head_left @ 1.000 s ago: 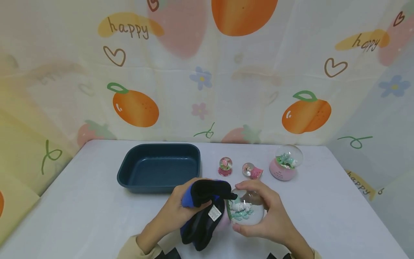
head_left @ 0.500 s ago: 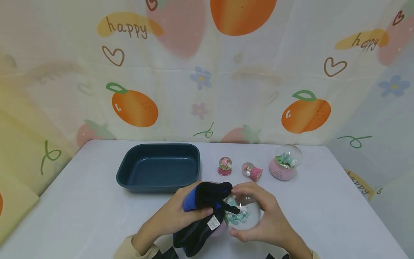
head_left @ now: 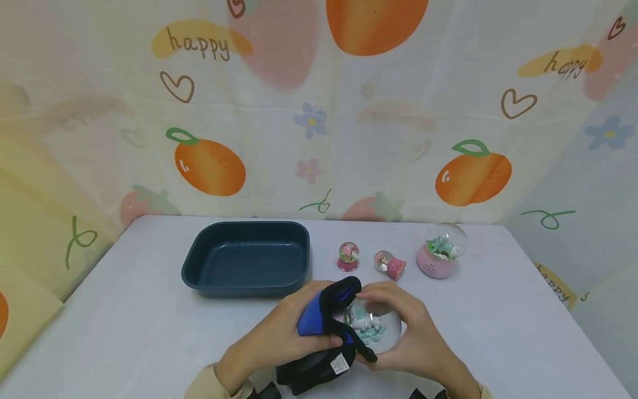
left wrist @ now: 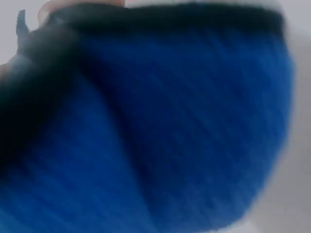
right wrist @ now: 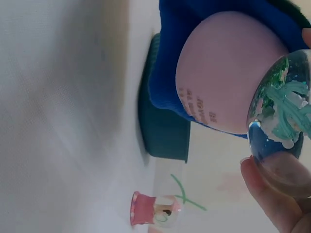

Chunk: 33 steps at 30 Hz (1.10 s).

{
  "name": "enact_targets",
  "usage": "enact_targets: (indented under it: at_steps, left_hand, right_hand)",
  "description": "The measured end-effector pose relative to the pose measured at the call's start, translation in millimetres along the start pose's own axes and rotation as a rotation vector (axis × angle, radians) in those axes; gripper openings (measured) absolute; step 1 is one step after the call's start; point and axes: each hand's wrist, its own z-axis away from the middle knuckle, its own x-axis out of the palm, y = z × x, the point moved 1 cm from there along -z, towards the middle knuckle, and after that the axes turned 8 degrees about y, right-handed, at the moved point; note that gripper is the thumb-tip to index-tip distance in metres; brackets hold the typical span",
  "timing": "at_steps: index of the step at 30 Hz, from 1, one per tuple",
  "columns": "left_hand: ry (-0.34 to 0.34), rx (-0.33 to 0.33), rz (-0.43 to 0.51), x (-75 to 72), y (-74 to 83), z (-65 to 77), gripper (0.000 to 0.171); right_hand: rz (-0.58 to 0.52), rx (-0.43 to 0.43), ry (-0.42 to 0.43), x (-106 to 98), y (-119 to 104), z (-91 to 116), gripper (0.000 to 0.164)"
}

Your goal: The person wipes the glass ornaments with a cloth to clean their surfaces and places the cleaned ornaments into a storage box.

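Observation:
My right hand [head_left: 421, 327] grips the clear dome of a large snow globe [head_left: 381, 332], which is tipped on its side. Inside the dome are white and mint-green figures. My left hand [head_left: 281, 330] holds a plush blue cloth [head_left: 311, 318] with black edging and a white tag against the globe's base. In the right wrist view, the round pink base [right wrist: 228, 68] with printed letters lies against the blue cloth, and a fingertip touches the dome. Blurred blue cloth [left wrist: 194, 121] fills most of the left wrist view, hiding most of the left hand.
A dark teal rectangular tray [head_left: 244, 291] stands behind the left hand. Farther right are a small upright snow globe [head_left: 348, 256], a small one lying on its side [head_left: 390, 265], and a large pink-based one [head_left: 438, 260]. A printed curtain hangs behind the white table [head_left: 124, 310].
The left hand and cloth have moved slightly right and closer round the globe's base. A black-edged flap now hangs lower across the dome. The globe has shifted a little left since the first frame.

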Motion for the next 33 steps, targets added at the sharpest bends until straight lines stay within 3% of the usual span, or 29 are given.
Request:
enact_targets:
  at_steps: [4, 9, 14, 17, 21, 25, 29, 33]
  left_hand:
    - [-0.001, -0.002, 0.122, 1.2, -8.9, -1.7, 0.056]
    - [0.053, -0.015, 0.240, 1.8, -17.3, -2.6, 0.038]
    - [0.064, -0.045, 0.310, -0.8, -25.2, -3.2, 0.034]
    - [-0.002, -0.103, 0.419, -2.4, -27.2, -2.2, 0.038]
    - [-0.149, -0.182, 0.584, -4.1, -25.1, 2.2, 0.051]
    - [-0.232, -0.172, 0.662, -6.3, -20.4, 6.4, 0.063]
    - [-0.172, -0.123, 0.643, -5.6, -17.0, 4.8, 0.057]
    - [0.006, -0.005, 0.487, -5.1, -13.6, 0.5, 0.031]
  right_hand:
    - [0.019, -0.024, -0.018, 0, -3, 0, 0.078]
    - [0.008, -0.105, -0.035, 0, -4, 0, 0.076]
    - [-0.054, -0.177, -0.054, 3, -3, 0, 0.077]
    - [-0.102, -0.158, -0.070, 3, -4, 1, 0.075]
    - [-0.191, -0.149, -0.098, 0, -5, 1, 0.075]
    - [-0.257, -0.183, -0.099, -3, -6, -3, 0.076]
    - [-0.287, -0.179, -0.089, -4, -6, -5, 0.077]
    - [-0.266, -0.177, -0.080, -3, -4, -3, 0.076]
